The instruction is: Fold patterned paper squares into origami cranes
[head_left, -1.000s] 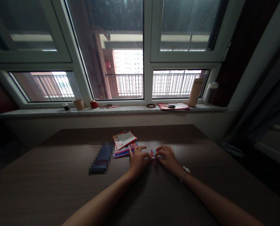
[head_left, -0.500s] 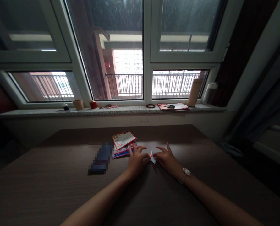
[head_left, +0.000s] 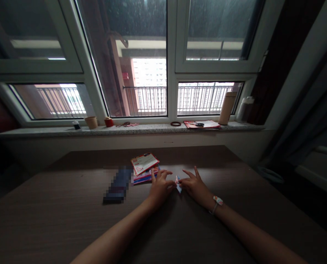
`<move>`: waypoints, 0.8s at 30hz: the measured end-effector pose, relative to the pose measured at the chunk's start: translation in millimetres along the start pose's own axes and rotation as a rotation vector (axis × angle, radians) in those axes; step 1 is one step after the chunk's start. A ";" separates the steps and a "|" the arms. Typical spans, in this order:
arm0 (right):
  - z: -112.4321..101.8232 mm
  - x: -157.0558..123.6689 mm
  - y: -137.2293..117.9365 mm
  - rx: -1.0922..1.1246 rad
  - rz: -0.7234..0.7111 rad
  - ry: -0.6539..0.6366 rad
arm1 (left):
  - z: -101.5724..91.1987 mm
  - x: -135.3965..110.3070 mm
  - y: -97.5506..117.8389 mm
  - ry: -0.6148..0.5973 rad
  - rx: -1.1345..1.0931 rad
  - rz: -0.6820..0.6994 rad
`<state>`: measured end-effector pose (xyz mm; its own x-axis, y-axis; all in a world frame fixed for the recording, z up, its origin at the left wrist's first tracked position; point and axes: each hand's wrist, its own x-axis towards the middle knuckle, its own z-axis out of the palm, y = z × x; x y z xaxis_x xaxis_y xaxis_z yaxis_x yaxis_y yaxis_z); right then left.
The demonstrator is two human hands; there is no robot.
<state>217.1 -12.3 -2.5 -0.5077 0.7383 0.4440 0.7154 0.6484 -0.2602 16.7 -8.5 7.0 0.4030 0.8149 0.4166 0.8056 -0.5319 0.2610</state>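
A small folded paper piece (head_left: 177, 184), red and pale blue, sits between my hands on the dark wooden table (head_left: 69, 220). My left hand (head_left: 160, 187) pinches its left side, fingers curled. My right hand (head_left: 195, 186) pinches its right side with thumb and forefinger, the other fingers raised. A beaded bracelet is on my right wrist.
A stack of coloured paper sheets with a red-and-white leaflet on top (head_left: 144, 168) lies just beyond my left hand. A dark blurred object (head_left: 118, 184) lies to its left. The window sill (head_left: 141, 129) holds cups, papers with scissors, a flask and a bottle.
My right hand has opened its outer fingers and shifted slightly; the paper piece now shows a pale blue face. My left hand stays almost still.
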 end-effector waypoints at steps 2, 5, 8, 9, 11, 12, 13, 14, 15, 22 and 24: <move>-2.7 -0.2 0.5 0.014 0.003 -0.008 | -0.3 -0.1 0.1 -0.004 0.002 0.003; -6.4 -0.7 1.3 0.035 0.029 -0.011 | -0.1 -0.6 -1.3 -0.012 -0.002 0.002; -8.5 -0.8 2.5 0.055 0.046 -0.026 | 0.1 -1.2 -2.8 -0.018 -0.016 -0.006; -8.9 -0.9 2.8 0.060 0.048 -0.030 | 0.0 -1.4 -2.9 -0.019 -0.023 -0.008; -9.4 -1.1 3.2 0.067 0.047 -0.034 | -0.2 -1.6 -2.7 -0.023 -0.039 -0.012; -9.6 -1.2 3.2 0.069 0.047 -0.034 | -0.3 -1.7 -2.4 -0.024 -0.047 -0.013; -9.8 -1.4 3.2 0.069 0.047 -0.035 | -0.4 -1.7 -2.0 -0.024 -0.054 -0.013; -10.0 -1.6 3.2 0.069 0.047 -0.035 | -0.5 -1.7 -1.5 -0.022 -0.060 -0.011; -10.1 -1.7 3.1 0.068 0.046 -0.038 | -0.4 -1.7 -1.1 -0.019 -0.062 -0.008; -8.6 -1.3 3.4 0.061 0.060 -0.022 | 1.7 -1.0 -0.4 -0.024 -0.067 -0.034; -8.1 -1.0 3.7 0.065 0.072 -0.017 | 2.5 -0.4 -0.8 -0.035 -0.069 -0.048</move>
<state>224.1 -12.1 3.0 -0.4646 0.7861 0.4076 0.7180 0.6039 -0.3462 16.9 -7.8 4.4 0.3801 0.8469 0.3719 0.7934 -0.5052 0.3395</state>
